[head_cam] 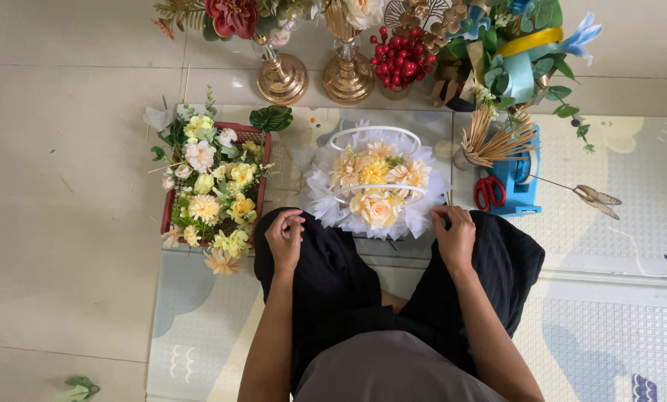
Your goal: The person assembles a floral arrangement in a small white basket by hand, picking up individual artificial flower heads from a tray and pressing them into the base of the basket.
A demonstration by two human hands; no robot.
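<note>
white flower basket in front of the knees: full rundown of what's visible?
The white flower basket sits upright on the play mat, between the person's knees. A thin white hoop handle arches over it. White gauzy ruffles ring the rim. Inside are peach, cream and yellow blooms, apparently artificial. Neither the left hand nor the right hand clearly touches it.

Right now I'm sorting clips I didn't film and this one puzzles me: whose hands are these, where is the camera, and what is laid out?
The one picture comes from a camera on the person's head, looking down at their lap. The left hand and right hand rest on the knees and seem to hold nothing. Between them, on a floor mat, stands a white flower basket of peach and yellow blooms. Left is a red crate of flowers. Right are red scissors and wooden sticks.
</note>
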